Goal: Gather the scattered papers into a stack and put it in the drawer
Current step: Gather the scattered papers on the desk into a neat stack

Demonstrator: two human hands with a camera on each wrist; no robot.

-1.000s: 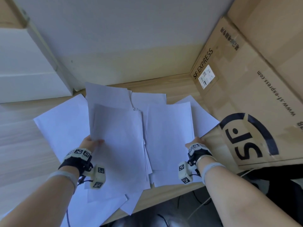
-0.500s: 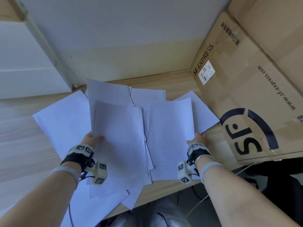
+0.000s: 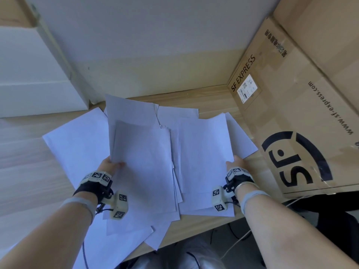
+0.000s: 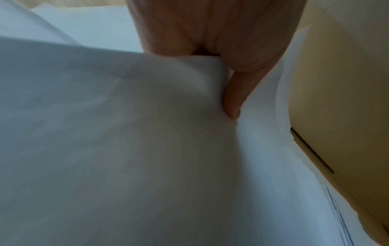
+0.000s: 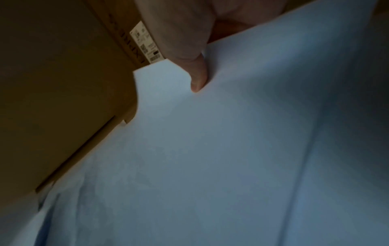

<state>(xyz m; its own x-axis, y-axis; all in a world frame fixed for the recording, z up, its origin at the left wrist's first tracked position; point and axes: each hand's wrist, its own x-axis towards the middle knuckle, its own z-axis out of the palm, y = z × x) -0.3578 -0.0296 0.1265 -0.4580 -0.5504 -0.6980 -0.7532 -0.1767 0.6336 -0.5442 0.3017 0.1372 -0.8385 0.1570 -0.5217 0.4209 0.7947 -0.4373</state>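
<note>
Left hand (image 3: 108, 165) is pinching a sheet at nine o'clock of the scattered papers (image 3: 147, 152); right hand (image 3: 236, 164) is pinching another at three, on the wooden desk (image 3: 23, 171). Gathering is underway; next, sliding both piles together. No drawer showing. Cardboard box (image 3: 291, 113) reads "SF EXPRESS", "www.sf-express.com".

The fingers of the left hand (image 3: 108, 166) were hidden under the papers (image 3: 143, 162); only the thumb showed. The right hand (image 3: 236, 164) was the same, its fingers under a sheet. The box (image 3: 303, 117) was cut by the right edge. Both wrist views were blurred, and the drawer could not be told.
</note>
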